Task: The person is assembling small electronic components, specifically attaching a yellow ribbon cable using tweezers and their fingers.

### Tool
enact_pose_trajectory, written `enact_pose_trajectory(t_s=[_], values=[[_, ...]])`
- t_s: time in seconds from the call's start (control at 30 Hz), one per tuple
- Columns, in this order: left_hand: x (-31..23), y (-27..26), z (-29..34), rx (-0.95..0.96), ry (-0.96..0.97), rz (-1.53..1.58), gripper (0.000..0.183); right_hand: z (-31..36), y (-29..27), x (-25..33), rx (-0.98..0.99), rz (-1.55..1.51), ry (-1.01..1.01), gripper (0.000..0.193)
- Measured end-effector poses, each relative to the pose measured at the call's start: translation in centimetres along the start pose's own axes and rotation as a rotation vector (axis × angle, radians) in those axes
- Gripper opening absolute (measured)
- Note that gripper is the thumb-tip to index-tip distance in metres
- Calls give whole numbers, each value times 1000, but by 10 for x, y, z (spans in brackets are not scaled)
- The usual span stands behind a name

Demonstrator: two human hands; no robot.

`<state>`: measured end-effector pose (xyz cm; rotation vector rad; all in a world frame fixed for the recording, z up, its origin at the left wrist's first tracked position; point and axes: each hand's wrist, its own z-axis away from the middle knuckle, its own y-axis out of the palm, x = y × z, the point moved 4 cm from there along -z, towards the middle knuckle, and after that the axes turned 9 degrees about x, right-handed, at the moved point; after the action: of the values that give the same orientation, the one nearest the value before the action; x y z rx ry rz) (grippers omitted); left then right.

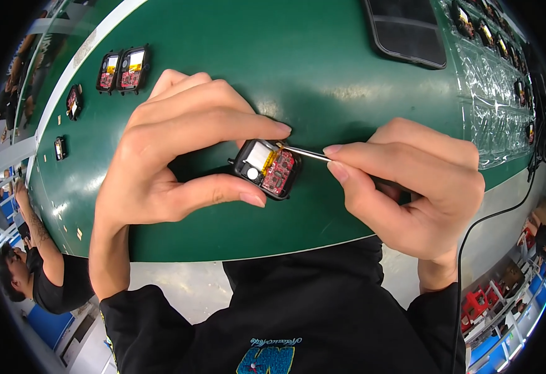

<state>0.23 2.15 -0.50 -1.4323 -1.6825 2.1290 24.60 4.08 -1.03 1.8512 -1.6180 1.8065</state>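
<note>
My left hand (pixel 182 146) grips a small black watch-like case (pixel 246 163) between thumb and index finger, a little in front of my body. The case lies open-faced, showing a red circuit board (pixel 279 174), a white battery (pixel 259 154) and yellow tape between them. Coming from the right, my right hand (pixel 419 181) pinches slim metal tweezers (pixel 307 153) between thumb and fingers. Their tip touches or nearly touches the case's upper corner, beside a bit of yellow tape. Whether the tip holds anything is too small to tell.
Several similar opened cases (pixel 132 70) stand at the far left of the green table (pixel 273 68). A black phone-like slab (pixel 407 31) lies at the back right. Beyond it, a clear plastic tray (pixel 494 106) holds more units. A black cable (pixel 503 213) hangs right. Someone sits at left.
</note>
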Motion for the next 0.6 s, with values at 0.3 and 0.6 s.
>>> enact_pose_trajectory(t_s=[0.3, 0.6], values=[[-2, 0, -3, -7, -35, 1, 67, -2, 2, -1, 25, -6, -3, 22], [-3, -3, -5, 73, -13, -43, 63, -1, 2, -3, 26, -37, 35, 22]])
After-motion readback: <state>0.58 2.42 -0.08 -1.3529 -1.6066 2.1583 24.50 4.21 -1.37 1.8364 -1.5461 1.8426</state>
